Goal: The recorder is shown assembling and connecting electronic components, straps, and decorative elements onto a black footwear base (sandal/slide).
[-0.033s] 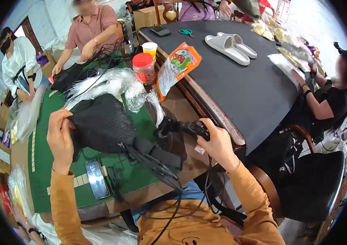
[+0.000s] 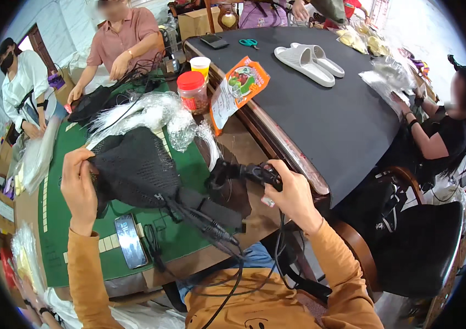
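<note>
At the green mat on the left, my left hand (image 2: 79, 183) pinches the edge of a piece of black mesh fabric (image 2: 142, 159), lifting that side. A black strap and bundled cables (image 2: 203, 216) run from the fabric toward me. My right hand (image 2: 290, 192) is closed round a small black device (image 2: 263, 174) with a strap-like end and a cable hanging below. The far end of this device lies over a dark sheer cloth (image 2: 230, 197); whether they touch I cannot tell. Below the fabric lies a phone (image 2: 130, 241) with its screen lit.
Clear plastic bundles (image 2: 161, 118), a red-lidded jar (image 2: 192, 92), a yellow-and-white cup (image 2: 200, 67) and an orange snack bag (image 2: 238, 90) stand beyond the fabric. Grey slides (image 2: 307, 63) and teal scissors (image 2: 248, 43) lie on the black table (image 2: 326, 126). Several other people work around both tables.
My left hand and the fabric have shifted very slightly, and the strap end of the device has moved a little left. Both grips stay the same.
</note>
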`<state>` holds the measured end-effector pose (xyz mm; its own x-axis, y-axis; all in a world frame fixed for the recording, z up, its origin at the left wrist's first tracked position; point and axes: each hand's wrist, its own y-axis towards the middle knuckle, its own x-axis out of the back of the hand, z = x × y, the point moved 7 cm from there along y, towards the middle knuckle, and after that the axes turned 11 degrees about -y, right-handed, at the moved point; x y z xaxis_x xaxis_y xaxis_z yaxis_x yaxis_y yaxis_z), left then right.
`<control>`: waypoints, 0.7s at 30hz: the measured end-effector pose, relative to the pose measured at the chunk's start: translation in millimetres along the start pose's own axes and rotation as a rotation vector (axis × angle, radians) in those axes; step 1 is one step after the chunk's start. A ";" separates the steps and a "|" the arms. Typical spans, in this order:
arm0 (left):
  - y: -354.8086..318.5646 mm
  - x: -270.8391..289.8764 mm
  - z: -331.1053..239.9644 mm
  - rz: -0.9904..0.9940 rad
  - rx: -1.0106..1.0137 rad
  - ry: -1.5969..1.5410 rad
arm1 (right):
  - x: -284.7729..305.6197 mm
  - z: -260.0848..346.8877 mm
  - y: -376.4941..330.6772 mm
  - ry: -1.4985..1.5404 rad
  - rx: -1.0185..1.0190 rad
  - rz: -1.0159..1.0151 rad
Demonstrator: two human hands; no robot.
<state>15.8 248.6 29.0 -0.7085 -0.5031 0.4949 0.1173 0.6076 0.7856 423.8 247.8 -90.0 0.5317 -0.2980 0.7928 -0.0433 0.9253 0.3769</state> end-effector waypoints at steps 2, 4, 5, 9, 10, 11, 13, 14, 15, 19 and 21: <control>0.2 5.7 1.6 -0.056 -0.001 -0.043 | 9.3 12.1 -5.3 0.098 -0.015 0.003; 0.9 13.0 7.6 -0.072 0.026 -0.125 | 9.4 25.8 -13.7 0.086 0.056 -0.045; 2.8 17.0 6.1 -0.080 0.029 -0.099 | 4.4 32.4 -18.2 0.049 0.093 -0.044; 12.5 35.4 -3.0 -0.102 -0.019 -0.018 | -41.9 72.8 -33.6 -0.082 0.305 0.137; 15.3 36.5 -5.2 -0.100 -0.044 -0.029 | -51.4 83.6 -39.0 -0.049 0.388 0.106; 17.9 36.5 -7.9 -0.098 -0.069 -0.040 | -61.8 92.7 -45.0 -0.018 0.470 0.075; 16.6 38.4 -10.8 -0.064 -0.076 -0.018 | -84.1 107.1 -54.0 -0.038 0.550 0.144; 15.2 38.3 -11.6 -0.054 -0.072 -0.029 | -92.5 107.6 -60.9 -0.079 0.592 0.161; 12.9 39.9 -12.2 -0.042 -0.062 -0.034 | -99.4 110.3 -66.4 -0.114 0.639 0.182; 4.5 38.4 -13.9 -0.039 -0.033 -0.085 | -101.0 94.7 -71.6 0.135 0.585 0.434; 0.7 33.2 -7.5 -0.056 -0.006 -0.148 | -79.4 82.6 -55.1 0.313 0.536 0.607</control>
<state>-2.5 227.7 48.8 -0.8086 -0.4401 0.3904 0.0782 0.5773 0.8128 314.1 201.1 -134.2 0.4921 0.3625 0.7915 -0.7456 0.6448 0.1682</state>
